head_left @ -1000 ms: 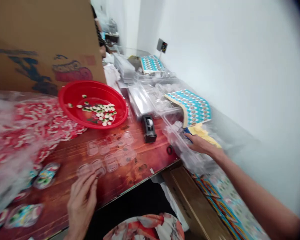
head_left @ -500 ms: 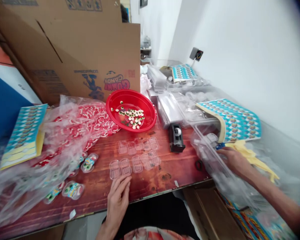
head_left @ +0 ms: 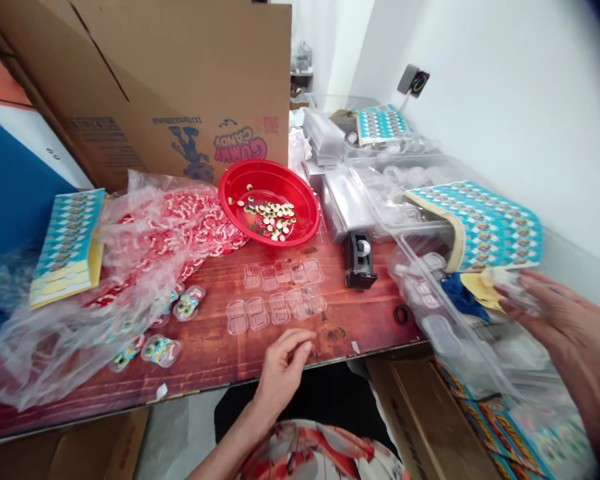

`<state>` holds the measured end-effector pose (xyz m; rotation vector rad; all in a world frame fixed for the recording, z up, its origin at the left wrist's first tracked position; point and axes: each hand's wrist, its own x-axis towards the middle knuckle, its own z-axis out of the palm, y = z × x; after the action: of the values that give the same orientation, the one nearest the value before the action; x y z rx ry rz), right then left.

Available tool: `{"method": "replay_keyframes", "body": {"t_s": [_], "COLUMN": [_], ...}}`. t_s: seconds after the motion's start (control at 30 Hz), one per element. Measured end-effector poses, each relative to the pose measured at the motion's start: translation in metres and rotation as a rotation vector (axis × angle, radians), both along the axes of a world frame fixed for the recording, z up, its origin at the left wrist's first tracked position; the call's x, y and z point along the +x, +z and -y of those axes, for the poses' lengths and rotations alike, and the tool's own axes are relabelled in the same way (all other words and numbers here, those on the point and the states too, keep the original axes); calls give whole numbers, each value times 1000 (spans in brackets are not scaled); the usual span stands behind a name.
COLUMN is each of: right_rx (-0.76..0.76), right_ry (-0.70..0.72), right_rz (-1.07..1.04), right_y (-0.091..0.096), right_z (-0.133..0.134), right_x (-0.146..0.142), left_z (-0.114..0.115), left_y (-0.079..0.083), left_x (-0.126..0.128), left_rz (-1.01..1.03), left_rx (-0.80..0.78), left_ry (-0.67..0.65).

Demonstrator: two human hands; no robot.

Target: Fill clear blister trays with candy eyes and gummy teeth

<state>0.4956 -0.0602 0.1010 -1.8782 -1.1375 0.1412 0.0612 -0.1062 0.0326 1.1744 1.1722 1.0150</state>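
The left hand [head_left: 280,363] is resting at the near edge of the counter [head_left: 220,360], fingers loosely curled, just beside the clear plastic cases [head_left: 277,300] lying in two rows. The right hand [head_left: 565,327] is holding a small clear piece [head_left: 517,290] over an open plastic bag [head_left: 445,320]. A red bowl [head_left: 270,207] is sitting behind the cases, and a black tape dispenser [head_left: 359,260] is standing beside them.

bowl [head_left: 310,220] behind clear shells [head_left: 279,300], tape dispenser [head_left: 358,261] right
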Motion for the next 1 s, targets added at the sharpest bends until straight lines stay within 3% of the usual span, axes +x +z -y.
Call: {"method": "replay_keyframes", "body": {"t_s": [0.07,0.13,0.23,0.33,0.4,0.5,0.6,0.73,0.87,1.0], "right_rx": [36,63,-81,-90,-55,-88,-117,-197,-163,-227], "right_ry": [-22,-26,202,551,647,725,707,543,308,251], "right_rz": [-112,-351,-379,-283,-308,-351,-453,-583,-333,-39], "right_y": [14,31,44,20,-8,-46,-67,-83,-100,-102], "right_z": [3,8,16,16,15,16,18,13,2,-3], "right_x": [-15,-48,-123,-198,-235,-265,-269,-240,-194,-169], "left_z": [-1,-4,-9,-12,-13,-15,-18,-21,-21,-19], "left_y": [7,16,29,35,32,17,-1,-14,-17,-19], "left_x": [15,28,43,47,44,35,26,23,25,24], "left_rz": [99,209,312,362,387,387,373,448,462,402], "left_rx": [-90,-185,-229,-253,-316,-422,-482,-527,-539,-560], "left_ry": [-67,-121,-163,-147,-123,-84,-51,-58,-101,-61]}}
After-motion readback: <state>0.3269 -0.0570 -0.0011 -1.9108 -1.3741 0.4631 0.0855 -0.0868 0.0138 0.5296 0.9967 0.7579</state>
